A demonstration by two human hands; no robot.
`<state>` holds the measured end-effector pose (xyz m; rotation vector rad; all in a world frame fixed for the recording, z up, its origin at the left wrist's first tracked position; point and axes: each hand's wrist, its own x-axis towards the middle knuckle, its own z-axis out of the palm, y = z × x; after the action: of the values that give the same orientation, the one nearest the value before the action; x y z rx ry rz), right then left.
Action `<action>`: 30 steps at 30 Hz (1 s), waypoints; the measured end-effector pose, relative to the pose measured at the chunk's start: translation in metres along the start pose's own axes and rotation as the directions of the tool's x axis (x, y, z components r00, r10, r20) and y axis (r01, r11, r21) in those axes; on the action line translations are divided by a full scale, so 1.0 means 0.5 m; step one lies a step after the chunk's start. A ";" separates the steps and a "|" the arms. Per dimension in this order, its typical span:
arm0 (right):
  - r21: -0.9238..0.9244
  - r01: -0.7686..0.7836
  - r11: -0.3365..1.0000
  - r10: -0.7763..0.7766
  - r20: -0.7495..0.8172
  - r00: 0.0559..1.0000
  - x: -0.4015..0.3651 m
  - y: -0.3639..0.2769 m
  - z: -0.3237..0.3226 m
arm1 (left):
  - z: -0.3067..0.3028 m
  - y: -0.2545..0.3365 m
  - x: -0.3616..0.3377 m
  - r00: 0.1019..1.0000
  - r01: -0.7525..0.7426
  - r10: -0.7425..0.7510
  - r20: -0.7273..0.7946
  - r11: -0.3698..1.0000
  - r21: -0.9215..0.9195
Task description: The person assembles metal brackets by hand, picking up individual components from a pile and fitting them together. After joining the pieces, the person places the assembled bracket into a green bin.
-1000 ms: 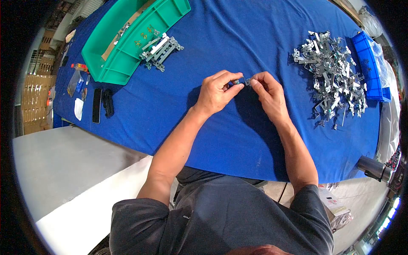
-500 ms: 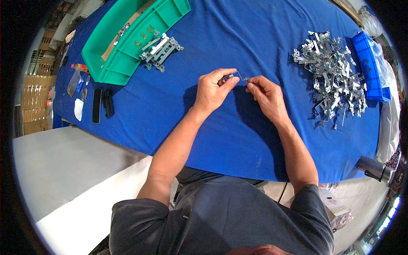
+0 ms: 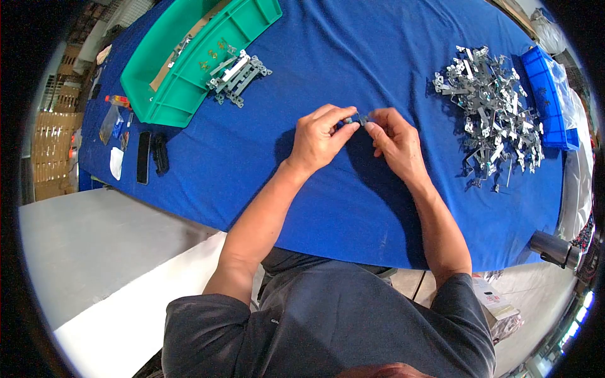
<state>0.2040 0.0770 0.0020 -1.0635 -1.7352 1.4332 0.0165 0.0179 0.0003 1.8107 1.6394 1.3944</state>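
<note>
Over the middle of the blue cloth, my left hand (image 3: 317, 137) pinches a small metal part (image 3: 357, 118) between thumb and fingertips. My right hand (image 3: 397, 140) meets it from the right, thumb and fingers closed at the part's other side. The fingertips of both hands nearly touch, and the part's exact shape is too small and partly hidden. A large pile of metal brackets (image 3: 488, 113) lies to the right. At the upper left, a smaller group of metal brackets (image 3: 238, 77) sits beside a green bin (image 3: 208, 74).
Several brass-coloured pieces (image 3: 213, 54) lie by the green bin. A black phone (image 3: 144, 157), a dark tool (image 3: 160, 154) and a plastic bag (image 3: 111, 123) are at the left. A blue crate (image 3: 547, 101) stands behind the pile. A dark cylinder (image 3: 554, 249) is at the right edge.
My hands have come closer together around the small part. My right fingertips have shifted left and the part's thin bent end shows less than before.
</note>
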 end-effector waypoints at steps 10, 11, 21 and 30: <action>0.034 0.022 0.999 -0.018 -0.105 0.994 0.004 0.015 -0.002 | 0.005 -0.007 -0.003 0.995 -0.091 0.091 0.050 0.996 -0.013; 0.089 -0.038 0.995 0.046 -0.085 0.995 0.003 0.005 -0.008 | 0.005 -0.005 -0.002 0.994 -0.087 0.088 0.059 0.996 -0.015; -0.131 0.064 0.989 -0.058 0.050 0.997 0.000 0.008 -0.006 | 0.005 -0.026 -0.007 0.963 0.265 -0.271 0.007 0.935 -0.236; -0.149 -0.005 0.989 0.009 0.022 1.000 0.000 0.001 -0.007 | 0.001 -0.008 0.001 0.990 0.130 -0.135 -0.038 0.987 -0.096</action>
<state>0.2069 0.0787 0.0023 -1.1360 -1.8811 1.3412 0.0145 0.0195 -0.0029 1.5997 1.6550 1.4367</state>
